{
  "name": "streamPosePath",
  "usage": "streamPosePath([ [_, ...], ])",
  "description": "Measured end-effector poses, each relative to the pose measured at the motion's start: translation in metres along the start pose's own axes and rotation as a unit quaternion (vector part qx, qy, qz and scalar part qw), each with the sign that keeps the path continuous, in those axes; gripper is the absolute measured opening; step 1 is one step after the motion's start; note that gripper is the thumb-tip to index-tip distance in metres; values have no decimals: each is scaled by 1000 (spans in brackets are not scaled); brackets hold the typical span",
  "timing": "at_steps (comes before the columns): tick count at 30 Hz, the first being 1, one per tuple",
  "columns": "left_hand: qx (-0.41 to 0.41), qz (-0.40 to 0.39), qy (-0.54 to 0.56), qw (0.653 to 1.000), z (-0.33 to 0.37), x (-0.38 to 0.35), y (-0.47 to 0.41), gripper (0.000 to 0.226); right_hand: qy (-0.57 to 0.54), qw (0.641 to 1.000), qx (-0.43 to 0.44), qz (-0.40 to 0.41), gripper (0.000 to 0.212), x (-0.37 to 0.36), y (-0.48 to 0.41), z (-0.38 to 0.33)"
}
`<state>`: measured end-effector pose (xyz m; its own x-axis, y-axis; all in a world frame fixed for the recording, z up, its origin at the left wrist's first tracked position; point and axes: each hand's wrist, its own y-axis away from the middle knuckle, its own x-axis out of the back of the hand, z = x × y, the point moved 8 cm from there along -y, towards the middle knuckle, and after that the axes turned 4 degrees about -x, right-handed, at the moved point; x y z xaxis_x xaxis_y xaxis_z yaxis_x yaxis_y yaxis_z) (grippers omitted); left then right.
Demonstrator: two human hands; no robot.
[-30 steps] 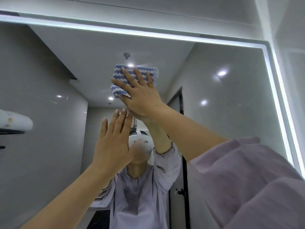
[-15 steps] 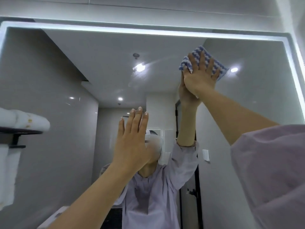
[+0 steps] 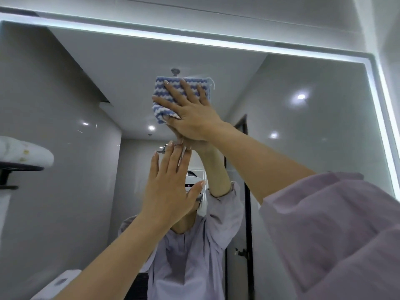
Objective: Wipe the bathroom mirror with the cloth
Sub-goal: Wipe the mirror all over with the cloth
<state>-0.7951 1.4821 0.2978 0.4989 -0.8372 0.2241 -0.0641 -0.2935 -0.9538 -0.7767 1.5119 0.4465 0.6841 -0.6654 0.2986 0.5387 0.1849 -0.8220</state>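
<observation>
Over on the far left I've got a rolled white towel [image 3: 23, 154] sitting on a dark shelf bracket [image 3: 15, 169], seen in the mirror [image 3: 303, 148], with grey wall panels behind it. Moving in, my left hand [image 3: 171, 189] is up in front of the glass, palm flat toward it, fingers straight and close together, holding nothing; I can't tell whether it actually touches the surface. It sits squarely over the reflected headset [image 3: 191, 184] (so most of that reflection is blocked). Up above it, the blue-and-white wavy-striped cloth [image 3: 173, 98] is pressed against the upper middle of the mirror, just below a small reflected ceiling fitting [image 3: 175, 71]. My right hand [image 3: 190, 113] lies spread wide across the cloth, fingers fanned, pinning it to the glass, with a loose thread showing at the cloth's top right corner. Rightward, the lilac sleeve [image 3: 324, 234] fills the lower corner and hides that part of the mirror. Reflected ceiling spotlights glow to the right, and a lit white strip [image 3: 194, 38] runs along the mirror's top and right edges. No writing or labels I can read anywhere.
</observation>
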Motion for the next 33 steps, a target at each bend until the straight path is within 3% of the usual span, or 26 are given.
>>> streamPosePath([
  [5, -6, 2, -1, 1000, 0, 1, 1, 80, -18, 1000, -23, -10, 53, 1, 2, 18],
  [15, -8, 5, 3, 1000, 0, 0, 2, 78, -58, 968, -241, 32, 54, -6, 66, 167],
  [20, -9, 5, 0, 1000, 0, -1, 2, 79, -104, 925, -360, 61, 53, -12, 126, 224],
  [27, -8, -22, -14, 1000, -2, -7, 0, 81, -113, 906, -403, 58, 52, -25, 166, 207],
  [30, -2, -51, -13, 999, -3, -10, -1, 80, -182, 894, -407, 39, 53, -26, 175, 180],
  [32, 7, -78, -14, 997, -1, -10, -3, 79, -281, 858, -429, 22, 54, -23, 185, 160],
  [33, 10, -93, -20, 995, 0, -9, -2, 79, -377, 813, -444, 23, 54, -21, 192, 147],
])
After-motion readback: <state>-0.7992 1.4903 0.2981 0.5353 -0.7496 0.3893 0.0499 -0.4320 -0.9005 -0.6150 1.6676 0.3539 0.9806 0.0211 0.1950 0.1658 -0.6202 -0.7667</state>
